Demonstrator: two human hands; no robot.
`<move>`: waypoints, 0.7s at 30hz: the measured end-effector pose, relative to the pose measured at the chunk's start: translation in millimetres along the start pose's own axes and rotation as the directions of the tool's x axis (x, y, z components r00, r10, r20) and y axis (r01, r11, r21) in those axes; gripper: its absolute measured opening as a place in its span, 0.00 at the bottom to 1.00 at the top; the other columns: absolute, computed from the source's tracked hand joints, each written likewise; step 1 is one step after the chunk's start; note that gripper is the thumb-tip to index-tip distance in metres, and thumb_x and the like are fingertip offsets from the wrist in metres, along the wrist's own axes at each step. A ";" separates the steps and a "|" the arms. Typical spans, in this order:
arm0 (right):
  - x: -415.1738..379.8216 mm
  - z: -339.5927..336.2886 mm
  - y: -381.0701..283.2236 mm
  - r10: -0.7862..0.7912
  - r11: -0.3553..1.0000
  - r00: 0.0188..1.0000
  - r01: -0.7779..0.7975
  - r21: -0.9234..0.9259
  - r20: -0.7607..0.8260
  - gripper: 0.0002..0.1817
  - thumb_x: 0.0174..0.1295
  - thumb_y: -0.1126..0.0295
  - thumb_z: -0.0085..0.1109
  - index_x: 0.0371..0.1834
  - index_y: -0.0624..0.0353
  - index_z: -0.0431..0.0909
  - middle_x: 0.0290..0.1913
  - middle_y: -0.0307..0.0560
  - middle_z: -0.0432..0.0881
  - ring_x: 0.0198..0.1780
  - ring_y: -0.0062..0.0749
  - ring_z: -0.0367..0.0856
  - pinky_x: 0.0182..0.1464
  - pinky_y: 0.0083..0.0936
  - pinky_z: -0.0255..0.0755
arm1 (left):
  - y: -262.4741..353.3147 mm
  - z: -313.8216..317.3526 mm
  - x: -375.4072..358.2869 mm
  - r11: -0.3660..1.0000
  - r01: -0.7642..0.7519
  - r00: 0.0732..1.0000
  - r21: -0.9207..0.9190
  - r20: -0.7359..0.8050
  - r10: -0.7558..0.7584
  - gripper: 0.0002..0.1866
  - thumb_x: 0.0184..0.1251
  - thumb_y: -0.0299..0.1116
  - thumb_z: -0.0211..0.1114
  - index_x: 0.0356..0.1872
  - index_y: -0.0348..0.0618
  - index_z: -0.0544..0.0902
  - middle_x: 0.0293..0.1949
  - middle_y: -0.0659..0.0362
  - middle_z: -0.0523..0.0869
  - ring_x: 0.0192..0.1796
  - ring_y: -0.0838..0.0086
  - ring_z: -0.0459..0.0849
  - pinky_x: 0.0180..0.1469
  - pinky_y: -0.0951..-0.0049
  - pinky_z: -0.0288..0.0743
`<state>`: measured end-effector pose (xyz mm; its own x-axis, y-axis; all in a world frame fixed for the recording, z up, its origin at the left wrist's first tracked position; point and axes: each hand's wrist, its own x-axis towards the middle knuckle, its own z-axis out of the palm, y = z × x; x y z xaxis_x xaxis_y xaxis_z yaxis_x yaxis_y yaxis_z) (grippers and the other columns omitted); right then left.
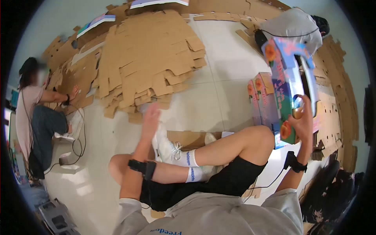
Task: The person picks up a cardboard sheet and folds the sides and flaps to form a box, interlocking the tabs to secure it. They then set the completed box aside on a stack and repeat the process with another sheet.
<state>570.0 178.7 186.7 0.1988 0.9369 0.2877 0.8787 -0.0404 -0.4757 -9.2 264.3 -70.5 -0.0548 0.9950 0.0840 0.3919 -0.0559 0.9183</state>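
Note:
My right hand (303,119) is closed on the lower right side of a tall printed cardboard box (282,82), blue and green with orange flowers. A dark opening runs along the side of this box, and it stands tilted at my right. My left hand (150,119) is raised over the floor in front of my shoe, slightly blurred, with fingers stretched out and nothing in them. Just beyond it lies a broad pile of flat brown cardboard sheets (145,51). Similar printed boxes (263,94) stand beside the held one, partly hidden by it.
A person (37,105) sits at the left, one hand on cardboard sheets. Another person (293,29) in grey bends over at the upper right. More cardboard (331,121) lies along the right side. A black cable (270,184) hangs from my right wrist band. Grey tile floor (213,58) shows between.

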 end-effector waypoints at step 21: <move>-44.9 44.8 52.5 0.266 0.937 0.957 -0.229 -0.263 0.115 0.54 0.49 0.69 0.71 0.87 0.37 0.66 0.84 0.66 0.64 0.81 0.62 0.69 0.79 0.50 0.71 | -29.4 -39.8 162.4 0.837 0.519 0.844 0.174 -0.255 -0.471 0.26 0.64 0.46 0.77 0.47 0.28 0.88 0.31 0.53 0.91 0.36 0.67 0.89 0.45 0.61 0.82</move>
<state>587.8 150.0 111.5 0.3738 0.9260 0.0533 0.8924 -0.3434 -0.2928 -66.2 424.2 -68.5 -0.4651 0.8452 -0.2632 0.4594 0.4846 0.7444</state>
